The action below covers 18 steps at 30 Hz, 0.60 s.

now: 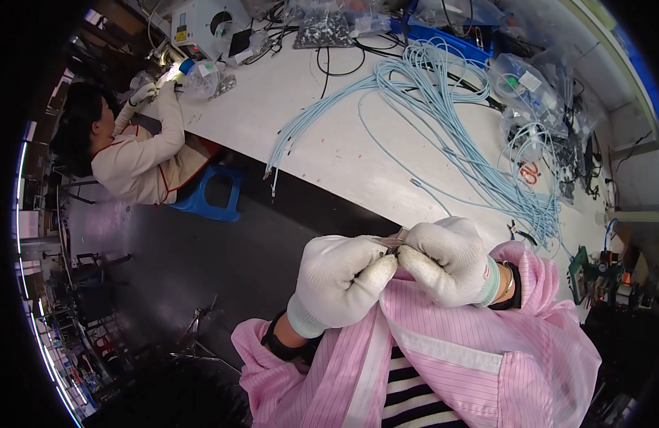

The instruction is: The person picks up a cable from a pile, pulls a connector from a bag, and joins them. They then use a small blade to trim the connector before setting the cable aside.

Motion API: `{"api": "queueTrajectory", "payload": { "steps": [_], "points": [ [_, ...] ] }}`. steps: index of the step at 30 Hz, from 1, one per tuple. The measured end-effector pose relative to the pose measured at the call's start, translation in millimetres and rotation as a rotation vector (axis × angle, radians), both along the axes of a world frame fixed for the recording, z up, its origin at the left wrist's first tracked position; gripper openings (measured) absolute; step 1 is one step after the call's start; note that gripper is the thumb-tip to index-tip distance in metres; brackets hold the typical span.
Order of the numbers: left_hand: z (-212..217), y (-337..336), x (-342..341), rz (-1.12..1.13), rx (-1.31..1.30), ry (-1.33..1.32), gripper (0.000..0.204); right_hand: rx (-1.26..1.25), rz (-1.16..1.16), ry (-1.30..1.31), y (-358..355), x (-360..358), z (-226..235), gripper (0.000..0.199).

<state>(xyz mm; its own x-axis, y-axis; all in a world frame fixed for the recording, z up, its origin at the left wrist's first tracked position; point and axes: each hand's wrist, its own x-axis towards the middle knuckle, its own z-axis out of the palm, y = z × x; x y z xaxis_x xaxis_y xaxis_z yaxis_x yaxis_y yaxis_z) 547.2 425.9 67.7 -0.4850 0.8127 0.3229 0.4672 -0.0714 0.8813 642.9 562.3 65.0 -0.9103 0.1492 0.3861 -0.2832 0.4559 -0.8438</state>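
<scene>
My left hand (340, 274) and my right hand (447, 260), both in white knit gloves with pale green cuffs, meet in front of my chest. Their thumbs and fingertips pinch a small brownish flat piece (392, 242) with a dark part under it. The gloves cover most of it, so its kind cannot be told. Just beyond the hands runs the front edge of the white table (329, 167). On the table lies a large loose bundle of light blue cables (301, 130), its connector ends hanging over the edge at the left.
A co-worker (140, 157) sits on a blue stool (214, 194) at the far left, hands near a lit machine. A blue bin (443, 41) and bags of small parts (322, 30) stand at the back. Red-handled tool (530, 172) and green bench device (579, 274) are on the right.
</scene>
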Motion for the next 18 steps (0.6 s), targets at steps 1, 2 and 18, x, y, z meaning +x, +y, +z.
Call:
{"api": "queueTrajectory", "payload": {
  "steps": [1, 2, 18],
  "points": [
    [-1, 0, 0, -0.004, 0.007, 0.003, 0.008, -0.019, 0.012, -0.006, 0, 0, -1, 0.014],
    [-3, 0, -1, -0.007, 0.015, 0.007, 0.007, -0.038, 0.024, -0.011, 1, 0, -2, 0.014],
    [-2, -14, -13, -0.030, -0.105, -0.436, 0.013, -0.509, -0.080, -0.147, 2, -14, 5, 0.012]
  ]
}}
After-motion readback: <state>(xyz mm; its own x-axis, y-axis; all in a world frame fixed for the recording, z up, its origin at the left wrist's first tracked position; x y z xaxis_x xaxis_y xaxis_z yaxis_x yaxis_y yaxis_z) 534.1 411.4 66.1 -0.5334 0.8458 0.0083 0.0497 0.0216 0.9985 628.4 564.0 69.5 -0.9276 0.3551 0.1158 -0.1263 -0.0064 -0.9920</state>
